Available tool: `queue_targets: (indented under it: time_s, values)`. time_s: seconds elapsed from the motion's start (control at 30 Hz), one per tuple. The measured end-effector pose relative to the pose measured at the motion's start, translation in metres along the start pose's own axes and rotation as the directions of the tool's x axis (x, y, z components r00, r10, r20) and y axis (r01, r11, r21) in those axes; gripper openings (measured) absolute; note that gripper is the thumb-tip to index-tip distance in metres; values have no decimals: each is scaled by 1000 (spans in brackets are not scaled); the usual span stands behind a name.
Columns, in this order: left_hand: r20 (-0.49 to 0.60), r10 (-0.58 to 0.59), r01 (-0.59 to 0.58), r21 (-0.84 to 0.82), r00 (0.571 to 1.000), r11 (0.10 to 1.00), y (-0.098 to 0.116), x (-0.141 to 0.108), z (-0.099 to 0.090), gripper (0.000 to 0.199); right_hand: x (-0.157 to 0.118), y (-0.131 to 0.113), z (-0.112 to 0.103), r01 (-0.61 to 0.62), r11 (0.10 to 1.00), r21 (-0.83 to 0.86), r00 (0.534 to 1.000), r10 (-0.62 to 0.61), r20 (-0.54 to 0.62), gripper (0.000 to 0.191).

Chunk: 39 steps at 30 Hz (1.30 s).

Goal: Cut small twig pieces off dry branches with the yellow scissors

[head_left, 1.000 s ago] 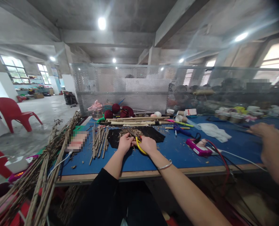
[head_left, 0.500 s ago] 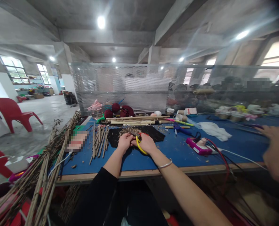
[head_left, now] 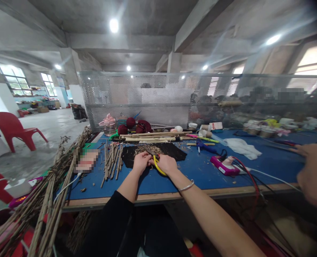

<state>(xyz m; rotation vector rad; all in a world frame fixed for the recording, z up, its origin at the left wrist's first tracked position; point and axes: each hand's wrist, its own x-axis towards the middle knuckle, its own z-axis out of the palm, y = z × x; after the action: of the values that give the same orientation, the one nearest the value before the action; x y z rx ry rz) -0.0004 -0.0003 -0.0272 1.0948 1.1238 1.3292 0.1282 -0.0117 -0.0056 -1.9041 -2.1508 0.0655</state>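
Blue tabletop (head_left: 190, 178), both hands (head_left: 154, 165) close together.

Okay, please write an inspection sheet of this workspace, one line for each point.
Surface: blue table top, littered with small brown bits.
Work things: yellow-handled cutter; black cloth bearing brown chips; short sticks beside it, long sticks behind.
Clutter: dark red balls, white cloth and blue tool on the table.
Hands: right hand holds the cutter; left hand has its fingers near the blades, grip unclear.
Cables: red cable runs from purple power strip over the front edge; white cable at left.
Surroundings: mesh screen behind, red chair at left, another person's hand at right.
Liquid spills on table: nothing seen.
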Motion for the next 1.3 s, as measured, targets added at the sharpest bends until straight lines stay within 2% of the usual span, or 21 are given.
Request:
queue_targets:
  time_s: [0.17, 0.37, 0.6, 0.9, 1.3]
  values:
    - [27, 6, -5, -20, 1000, 1000, 0, 0, 0, 19, 0, 1, 0, -19, 1000, -21, 1000, 19, 0, 64]
    - [6, -27, 27, -107, 1000, 994, 6, -3, -1, 21, 2, 3, 4, -20, 999, -26, 996, 17, -90, 68]
    - [35, -17, 16, 6, 999, 1000, 4, -3, -1, 14, 4, 6, 8, 71, 997, -1, 988, -70, -141, 65]
    - [70, -2, 3, -8, 998, 1000, 0, 1, -3, 19, 2, 2, 3, 34, 999, 12, 999, -34, -41, 66]
    - [37, 47, -48, 5, 998, 999, -3, 2, 0, 13, 3, 2, 5, 40, 999, 27, 999, -40, -14, 64]
